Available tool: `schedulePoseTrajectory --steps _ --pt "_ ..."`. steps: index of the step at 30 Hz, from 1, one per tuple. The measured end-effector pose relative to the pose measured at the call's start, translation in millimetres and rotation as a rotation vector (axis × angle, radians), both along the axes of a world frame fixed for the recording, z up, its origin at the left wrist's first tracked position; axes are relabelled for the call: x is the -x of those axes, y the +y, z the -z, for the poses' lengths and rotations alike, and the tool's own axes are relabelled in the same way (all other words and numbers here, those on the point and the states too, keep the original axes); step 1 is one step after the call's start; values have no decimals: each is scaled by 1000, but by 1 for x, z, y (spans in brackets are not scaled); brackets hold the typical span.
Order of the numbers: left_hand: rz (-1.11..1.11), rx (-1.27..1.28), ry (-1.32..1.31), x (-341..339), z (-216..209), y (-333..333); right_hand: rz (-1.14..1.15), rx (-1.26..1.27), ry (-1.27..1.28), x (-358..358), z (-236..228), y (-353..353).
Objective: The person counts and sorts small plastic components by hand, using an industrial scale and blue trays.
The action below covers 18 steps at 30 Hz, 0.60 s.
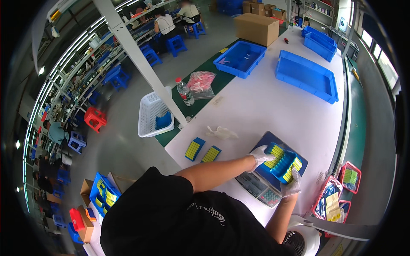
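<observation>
Both of my hands wear thin whitish gloves and are over a digital scale [255, 187] with a dark blue top. My left hand [261, 157] has its fingers closed on the left end of a blue ridged plastic tray [281, 165]. My right hand [292, 186] grips the near right end of the same tray. Rows of yellow-green sticks [276, 152] fill its two ends, while its middle slots show bare blue. Whether the tray touches the scale, I cannot tell. To the left lie two smaller blue trays [194, 149] filled with similar sticks.
A crumpled white glove [222, 132] lies on the white table. Farther off are blue bins [306, 81], a cardboard box [256, 29], a water bottle [185, 91] and a bag of pink pieces [201, 81]. A post [136, 57] rises beside a white basket [147, 115]. Red baskets [350, 177] stand right.
</observation>
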<state>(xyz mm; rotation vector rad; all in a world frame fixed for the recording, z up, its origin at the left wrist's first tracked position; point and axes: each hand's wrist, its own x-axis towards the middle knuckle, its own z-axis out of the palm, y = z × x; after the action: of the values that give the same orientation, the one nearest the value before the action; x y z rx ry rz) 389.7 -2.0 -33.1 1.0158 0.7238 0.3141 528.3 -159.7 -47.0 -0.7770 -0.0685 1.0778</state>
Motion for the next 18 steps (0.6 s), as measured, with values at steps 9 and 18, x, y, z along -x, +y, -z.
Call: schedulePoseTrajectory --steps 9,18 --pt "37 237 -51 6 1 28 11 340 -202 -27 -2 8" --pt "115 17 175 -16 16 25 -4 533 -512 -9 -10 38"
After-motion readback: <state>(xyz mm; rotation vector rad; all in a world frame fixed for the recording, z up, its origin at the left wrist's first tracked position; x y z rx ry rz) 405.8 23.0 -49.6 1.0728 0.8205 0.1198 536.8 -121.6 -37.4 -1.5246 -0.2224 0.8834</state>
